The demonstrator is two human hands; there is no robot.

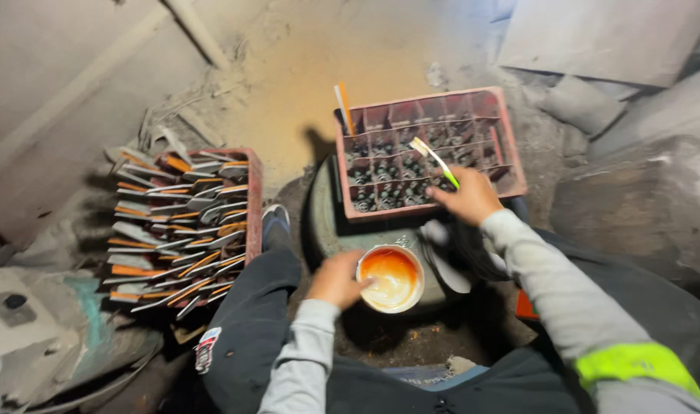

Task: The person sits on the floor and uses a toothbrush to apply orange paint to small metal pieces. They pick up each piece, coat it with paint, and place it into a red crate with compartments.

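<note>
The right hand gripped a green-handled toothbrush, its bristles over the red compartmented crate just beyond. Nearer and to the left, the left hand grasped the rim of a small bowl holding orange liquid.

Dusty concrete floor — dim, orange-stained

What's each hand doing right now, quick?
Left hand: closed on the rim of the small bowl of orange liquid.
Right hand: fingers closed on a toothbrush, held over the red crate.
</note>
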